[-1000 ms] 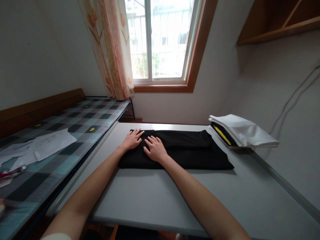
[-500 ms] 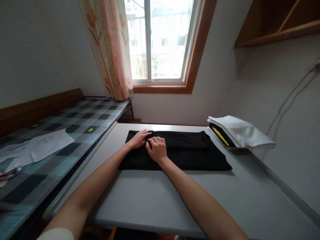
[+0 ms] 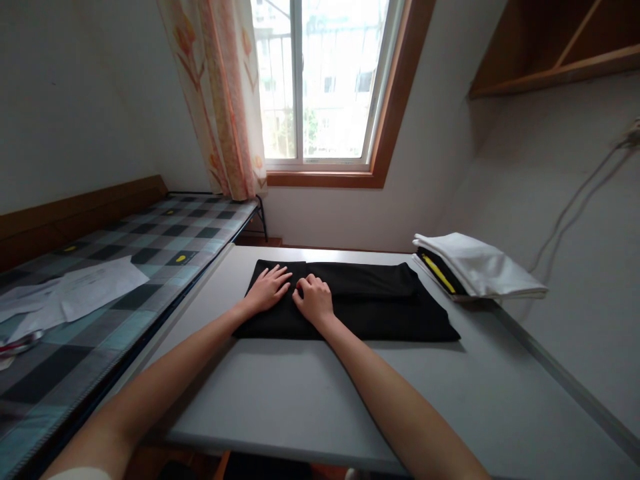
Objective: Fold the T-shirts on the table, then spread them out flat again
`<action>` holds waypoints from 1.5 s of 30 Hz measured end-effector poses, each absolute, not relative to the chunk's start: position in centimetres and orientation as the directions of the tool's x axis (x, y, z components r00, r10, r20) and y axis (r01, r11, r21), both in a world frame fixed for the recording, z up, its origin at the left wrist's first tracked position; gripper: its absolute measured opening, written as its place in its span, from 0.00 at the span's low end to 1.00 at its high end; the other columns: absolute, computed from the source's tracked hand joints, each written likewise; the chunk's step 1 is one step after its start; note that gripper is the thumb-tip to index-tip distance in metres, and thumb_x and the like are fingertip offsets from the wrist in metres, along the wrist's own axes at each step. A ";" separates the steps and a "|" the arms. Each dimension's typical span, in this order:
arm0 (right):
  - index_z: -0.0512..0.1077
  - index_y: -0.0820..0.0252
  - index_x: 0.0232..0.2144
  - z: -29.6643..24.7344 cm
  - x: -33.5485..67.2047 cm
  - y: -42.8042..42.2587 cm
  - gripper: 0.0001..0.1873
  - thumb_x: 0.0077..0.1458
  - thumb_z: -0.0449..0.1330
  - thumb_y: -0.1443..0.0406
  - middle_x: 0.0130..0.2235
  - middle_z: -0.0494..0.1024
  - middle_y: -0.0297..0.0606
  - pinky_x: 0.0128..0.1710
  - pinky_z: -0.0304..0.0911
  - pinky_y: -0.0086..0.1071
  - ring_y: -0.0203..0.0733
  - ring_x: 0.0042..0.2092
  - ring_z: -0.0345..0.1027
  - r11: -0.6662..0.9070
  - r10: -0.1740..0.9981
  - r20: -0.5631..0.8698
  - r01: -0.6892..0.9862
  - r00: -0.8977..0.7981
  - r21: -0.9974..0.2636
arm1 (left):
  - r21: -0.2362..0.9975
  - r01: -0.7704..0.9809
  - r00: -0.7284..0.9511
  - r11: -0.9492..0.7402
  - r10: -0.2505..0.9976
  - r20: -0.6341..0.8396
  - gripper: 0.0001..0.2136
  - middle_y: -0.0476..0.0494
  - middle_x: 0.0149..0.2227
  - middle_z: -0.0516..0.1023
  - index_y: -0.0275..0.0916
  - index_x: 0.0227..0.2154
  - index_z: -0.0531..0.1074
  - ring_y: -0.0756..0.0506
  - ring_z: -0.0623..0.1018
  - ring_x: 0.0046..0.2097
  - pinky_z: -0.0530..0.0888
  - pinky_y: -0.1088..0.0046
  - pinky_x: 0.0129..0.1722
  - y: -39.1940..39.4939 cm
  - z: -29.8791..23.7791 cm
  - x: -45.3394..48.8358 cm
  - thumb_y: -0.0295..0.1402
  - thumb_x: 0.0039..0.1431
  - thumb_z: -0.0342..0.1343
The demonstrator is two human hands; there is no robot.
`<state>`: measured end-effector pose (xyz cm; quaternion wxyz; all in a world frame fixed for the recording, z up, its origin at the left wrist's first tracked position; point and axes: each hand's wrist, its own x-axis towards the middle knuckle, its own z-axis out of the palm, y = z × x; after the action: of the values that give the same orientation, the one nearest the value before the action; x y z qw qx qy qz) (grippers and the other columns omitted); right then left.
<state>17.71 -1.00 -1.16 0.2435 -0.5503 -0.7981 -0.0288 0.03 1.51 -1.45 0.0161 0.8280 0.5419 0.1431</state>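
Observation:
A folded black garment [image 3: 380,313] lies across the white table [image 3: 300,393], with a narrower folded layer along its far side. Flat on the garment's left part rests my left hand [image 3: 268,289], fingers spread and pointing away from me. Just right of it, my right hand [image 3: 315,300] is closed, its fingers curled down onto the edge of the folded layer. The fabric under those fingertips is hidden. A small gap separates the two hands.
A stack of folded clothes [image 3: 470,267], white on top with black and yellow below, sits at the table's back right. Left of the table is a bed with a checked mattress [image 3: 120,340] and papers [image 3: 100,287]. A wooden shelf [image 3: 555,73] hangs at upper right.
My left hand has slid left and slightly toward me, away from the right hand, its fingers now spread flat. My right hand stays almost in place, and the garment looks nearly unchanged.

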 end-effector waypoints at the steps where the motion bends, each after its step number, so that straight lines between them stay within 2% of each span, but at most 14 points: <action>1: 0.73 0.55 0.37 -1.1 17.7 -1.0 0.10 0.60 0.53 0.61 0.41 0.73 0.41 0.42 0.57 0.36 0.45 0.43 0.65 0.393 0.865 0.419 0.893 -0.277 -0.221 | 0.160 0.897 0.374 -0.411 0.901 0.218 0.23 0.44 0.66 0.60 0.44 0.60 0.64 0.40 0.54 0.68 0.51 0.53 0.66 0.4 -1.5 -0.5 0.43 0.66 0.42; 6: 0.73 0.55 0.38 -1.1 17.7 -1.1 0.10 0.60 0.53 0.61 0.41 0.73 0.42 0.42 0.57 0.36 0.45 0.43 0.65 0.391 0.864 0.419 0.897 -0.279 -0.208 | 0.131 0.897 0.391 -0.421 0.897 0.205 0.27 0.45 0.68 0.54 0.48 0.65 0.55 0.40 0.51 0.69 0.47 0.53 0.66 -4.1 -2.2 -2.9 0.47 0.64 0.45; 9: 0.73 0.56 0.38 -1.0 17.7 -1.2 0.10 0.61 0.52 0.61 0.41 0.73 0.42 0.42 0.57 0.36 0.45 0.43 0.65 0.391 0.865 0.415 0.897 -0.281 -0.207 | 0.189 0.907 0.337 -0.376 0.918 0.209 0.27 0.45 0.68 0.53 0.49 0.64 0.57 0.39 0.53 0.68 0.53 0.54 0.65 -4.7 -2.4 -4.0 0.48 0.64 0.45; 11: 0.73 0.56 0.38 -1.0 17.8 -1.1 0.11 0.61 0.51 0.61 0.41 0.73 0.41 0.42 0.57 0.36 0.44 0.43 0.65 0.391 0.867 0.415 0.895 -0.278 -0.217 | 0.224 0.938 0.208 -0.262 0.948 0.240 0.26 0.41 0.65 0.59 0.46 0.62 0.61 0.39 0.60 0.65 0.59 0.57 0.62 -4.2 -2.3 -4.7 0.48 0.63 0.45; 13: 0.73 0.55 0.38 -1.0 17.9 -1.1 0.12 0.62 0.51 0.60 0.41 0.72 0.40 0.43 0.57 0.35 0.44 0.43 0.65 0.403 0.867 0.408 0.884 -0.286 -0.235 | 0.238 0.969 0.007 -0.069 0.967 0.255 0.25 0.36 0.59 0.68 0.42 0.59 0.65 0.37 0.67 0.60 0.66 0.56 0.57 -3.3 -2.1 -5.5 0.48 0.63 0.45; 16: 0.73 0.54 0.43 -0.8 18.4 -1.0 0.13 0.63 0.51 0.58 0.43 0.73 0.40 0.44 0.58 0.34 0.42 0.44 0.66 0.457 0.856 0.389 0.851 -0.341 -0.258 | 0.258 0.955 -0.201 0.147 0.960 0.194 0.22 0.35 0.48 0.76 0.42 0.51 0.72 0.33 0.72 0.52 0.70 0.54 0.48 -1.8 -1.6 -6.5 0.48 0.60 0.47; 21: 0.71 0.56 0.51 -0.2 21.6 -1.0 0.19 0.64 0.51 0.55 0.45 0.73 0.41 0.47 0.58 0.34 0.43 0.46 0.65 0.561 0.796 0.405 0.800 -0.451 -0.213 | 0.451 0.883 -0.164 0.127 0.985 0.044 0.17 0.40 0.38 0.80 0.39 0.42 0.72 0.40 0.79 0.41 0.73 0.67 0.38 -0.2 -0.9 -6.6 0.45 0.60 0.47; 23: 0.71 0.56 0.53 -0.1 23.9 -0.8 0.20 0.64 0.50 0.55 0.47 0.73 0.42 0.49 0.58 0.35 0.43 0.47 0.65 0.556 0.789 0.417 0.813 -0.451 -0.174 | 0.470 0.872 -0.177 0.135 0.983 0.047 0.17 0.40 0.37 0.80 0.38 0.43 0.70 0.41 0.79 0.38 0.72 0.70 0.35 -0.1 -0.6 -6.1 0.45 0.60 0.48; 27: 0.68 0.55 0.57 -0.3 29.4 -0.3 0.23 0.64 0.49 0.54 0.56 0.70 0.44 0.55 0.54 0.39 0.47 0.56 0.61 0.454 0.835 0.397 0.884 -0.380 -0.108 | 0.463 0.879 -0.199 0.114 0.970 0.139 0.20 0.41 0.37 0.79 0.39 0.49 0.64 0.40 0.79 0.37 0.72 0.68 0.35 -0.5 0.1 -4.9 0.46 0.60 0.49; 30: 0.64 0.53 0.61 -1.1 33.1 -0.1 0.26 0.65 0.47 0.53 0.62 0.65 0.43 0.58 0.50 0.42 0.49 0.63 0.54 0.364 0.893 0.308 0.929 -0.329 -0.061 | 0.487 0.872 -0.161 0.050 0.969 0.188 0.22 0.41 0.38 0.77 0.40 0.54 0.59 0.40 0.80 0.38 0.72 0.67 0.36 -0.7 0.2 -4.2 0.44 0.60 0.50; 34: 0.60 0.50 0.63 -2.2 36.5 -0.2 0.27 0.65 0.44 0.52 0.65 0.60 0.38 0.60 0.46 0.42 0.48 0.65 0.50 0.264 0.944 0.214 0.964 -0.250 -0.041 | 0.471 0.882 -0.107 -0.012 0.969 0.224 0.21 0.43 0.39 0.77 0.42 0.53 0.60 0.40 0.79 0.41 0.73 0.67 0.40 -0.7 -0.1 -4.0 0.40 0.58 0.54; 38: 0.66 0.53 0.59 -1.9 38.8 -0.5 0.26 0.65 0.44 0.53 0.62 0.65 0.41 0.59 0.50 0.42 0.49 0.63 0.54 0.161 0.955 0.254 0.987 -0.152 -0.017 | 0.371 0.927 -0.052 -0.055 0.961 0.272 0.18 0.41 0.44 0.75 0.43 0.51 0.65 0.40 0.77 0.44 0.73 0.65 0.43 -1.2 -0.4 -4.2 0.42 0.60 0.52; 42: 0.68 0.59 0.56 -0.4 41.1 -0.5 0.26 0.62 0.48 0.53 0.55 0.71 0.50 0.52 0.57 0.47 0.56 0.56 0.63 -0.153 0.925 0.342 0.986 0.164 -0.059 | 0.189 0.979 -0.003 -0.077 0.922 0.388 0.15 0.37 0.46 0.70 0.41 0.47 0.71 0.38 0.75 0.44 0.72 0.61 0.44 -2.1 -0.4 -3.8 0.42 0.61 0.51; 45: 0.70 0.62 0.54 0.2 43.1 0.5 0.32 0.57 0.51 0.46 0.53 0.71 0.55 0.48 0.61 0.49 0.60 0.53 0.66 -0.359 0.900 0.213 0.924 0.380 -0.132 | 0.121 0.947 0.212 -0.299 0.859 0.466 0.14 0.37 0.48 0.70 0.40 0.46 0.73 0.38 0.72 0.50 0.69 0.59 0.50 -2.6 -0.5 -2.2 0.40 0.62 0.51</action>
<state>43.07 0.53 0.23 0.1152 -0.8225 -0.5545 -0.0519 -2.24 -2.58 -0.55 -0.0954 0.7726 0.5842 0.2296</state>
